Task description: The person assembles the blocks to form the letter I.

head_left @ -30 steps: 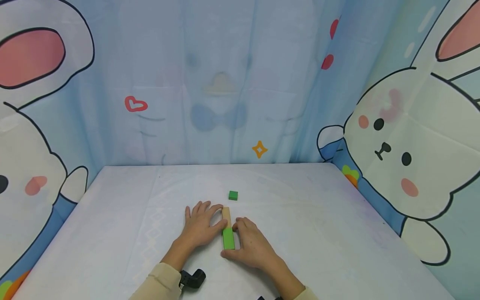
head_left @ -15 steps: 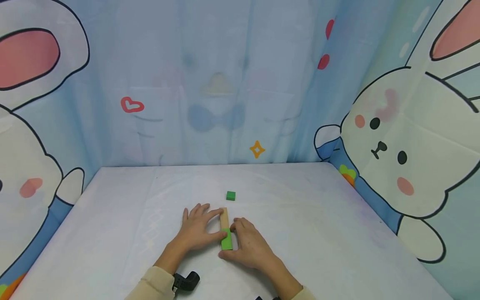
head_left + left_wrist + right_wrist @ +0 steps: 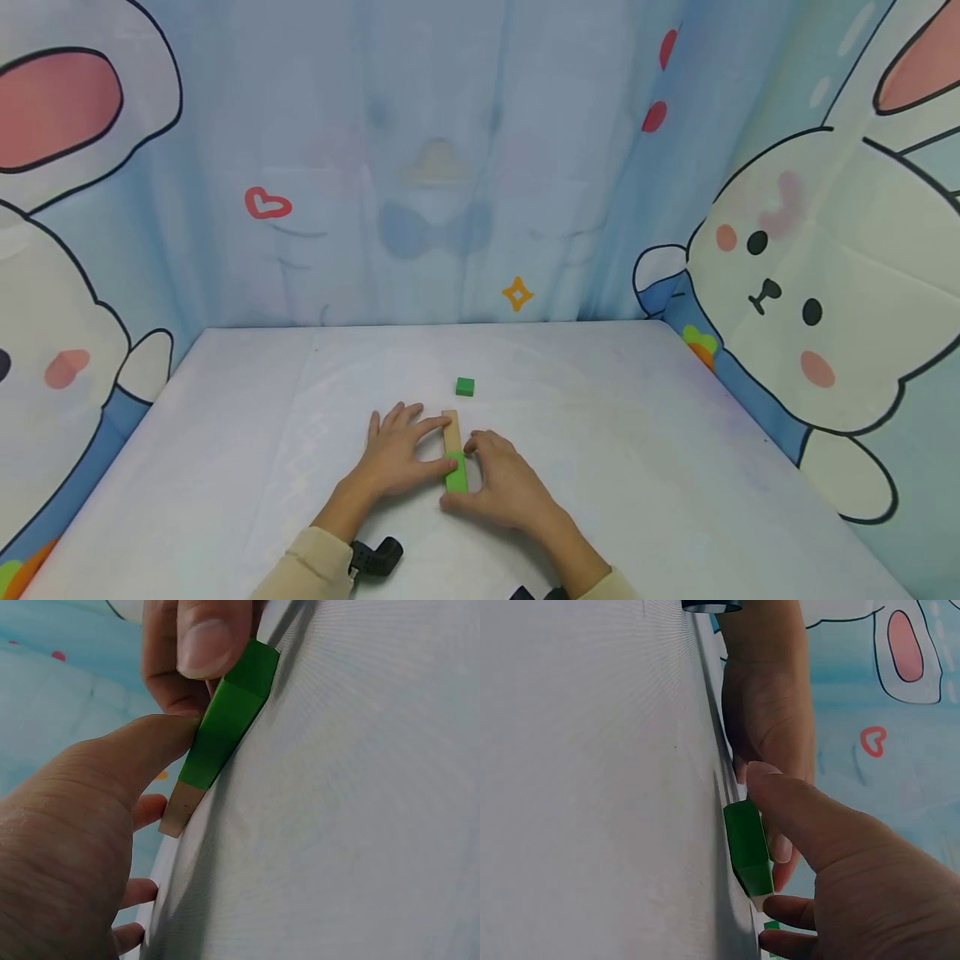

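A light green block (image 3: 458, 482) and a plain wooden block (image 3: 452, 437) lie end to end on the white cloth, the wooden one farther away. My left hand (image 3: 397, 454) reaches in from the left: its thumb touches the green block and its forefinger the far part of the wooden block, other fingers extended. From the right, my right hand (image 3: 506, 487) holds the green block, thumb at its near end and curved fingers along its right side. In the left wrist view the green block (image 3: 225, 724) meets the wooden block (image 3: 181, 810) in one line.
A small dark green block (image 3: 465, 387) sits beyond the wooden block. The white-covered table (image 3: 637, 417) ends at a blue printed curtain (image 3: 435, 167) behind. A black wrist camera (image 3: 377, 557) hangs by the left cuff, and another shows at the bottom edge.
The left thumb has moved slightly right over the green block's top. Both hands otherwise stay at the blocks, and the whole view shifts a little.
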`<state>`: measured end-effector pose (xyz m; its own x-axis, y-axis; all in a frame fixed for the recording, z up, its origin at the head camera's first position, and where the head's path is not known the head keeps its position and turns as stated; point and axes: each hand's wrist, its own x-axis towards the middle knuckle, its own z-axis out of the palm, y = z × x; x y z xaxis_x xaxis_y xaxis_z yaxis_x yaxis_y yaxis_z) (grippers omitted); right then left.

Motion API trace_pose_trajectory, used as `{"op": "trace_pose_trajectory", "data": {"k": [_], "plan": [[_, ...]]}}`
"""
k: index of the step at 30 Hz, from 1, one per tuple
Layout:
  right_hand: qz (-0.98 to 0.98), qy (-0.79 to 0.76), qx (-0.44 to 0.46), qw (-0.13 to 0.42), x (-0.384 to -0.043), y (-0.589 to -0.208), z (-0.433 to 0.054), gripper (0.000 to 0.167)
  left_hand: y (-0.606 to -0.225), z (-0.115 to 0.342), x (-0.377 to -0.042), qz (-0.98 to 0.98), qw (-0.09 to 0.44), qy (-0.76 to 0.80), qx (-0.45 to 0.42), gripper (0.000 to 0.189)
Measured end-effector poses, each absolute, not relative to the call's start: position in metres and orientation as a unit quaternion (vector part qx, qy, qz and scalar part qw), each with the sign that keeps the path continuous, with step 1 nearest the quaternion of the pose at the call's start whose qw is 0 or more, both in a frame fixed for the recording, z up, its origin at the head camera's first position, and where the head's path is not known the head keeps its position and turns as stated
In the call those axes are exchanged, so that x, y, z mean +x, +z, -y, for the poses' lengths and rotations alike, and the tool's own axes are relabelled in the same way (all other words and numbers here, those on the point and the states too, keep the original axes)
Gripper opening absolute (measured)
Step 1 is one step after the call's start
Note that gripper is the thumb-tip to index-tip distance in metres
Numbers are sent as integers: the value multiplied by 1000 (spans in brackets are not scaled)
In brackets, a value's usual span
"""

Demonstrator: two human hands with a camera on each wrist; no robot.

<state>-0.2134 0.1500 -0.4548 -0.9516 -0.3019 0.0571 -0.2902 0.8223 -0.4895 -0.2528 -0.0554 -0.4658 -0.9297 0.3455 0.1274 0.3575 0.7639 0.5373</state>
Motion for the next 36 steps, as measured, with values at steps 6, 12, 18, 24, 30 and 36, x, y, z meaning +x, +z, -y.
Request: {"op": "trace_pose_trajectory", "data": {"k": [6,12,18,24,30,36], "plan": [[-946,-296,-130,0,-216,-454,-151,57,-464,55,-253,939,11,-288,-188,68],[-937,-329,-101,-62,-218,-455,-153,37,-465,55,-252,937,8,-295,-187,68],[-940,-313,-104,-86,-220,-458,-154,28,-466,55,-253,939,7,-291,-186,70],[-940,-308,-107,-97,-224,-457,-154,28,-464,56,-257,938,11,-290,-187,70],[-935,-319,-112,-105,-229,-458,-154,27,-463,56,-258,940,10,-287,-185,69],[-938,-311,-94,-122,-231,-461,-154,25,-466,56,-255,940,2,-288,-185,69]]}}
